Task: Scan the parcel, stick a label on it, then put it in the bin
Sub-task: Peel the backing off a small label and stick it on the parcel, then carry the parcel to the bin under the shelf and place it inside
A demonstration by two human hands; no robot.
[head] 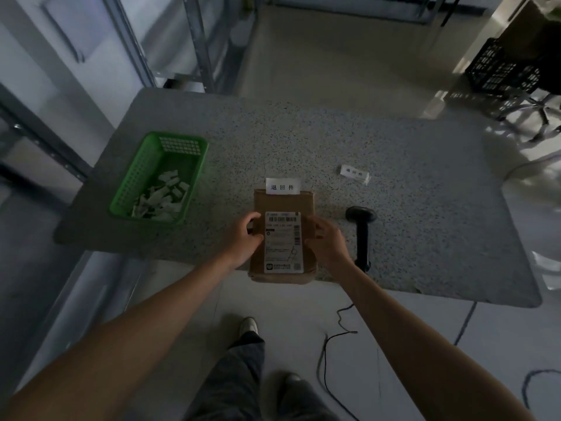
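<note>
A brown cardboard parcel [274, 202] lies at the near edge of the speckled table [334, 141], with a white shipping label and barcode on its top. A white label with black characters [283, 186] is stuck at its far edge and overhangs it. My left hand [244, 238] grips the parcel's left side. My right hand [326, 241] grips its right side. A black handheld scanner [362, 232] lies on the table just right of my right hand. The green basket [133, 177] stands to the left.
The green basket holds several white paper scraps. A small stack of white labels [354, 173] lies on the table to the right. The scanner cable [331, 354] trails over the floor by my legs. A black crate [504, 68] sits at the far right.
</note>
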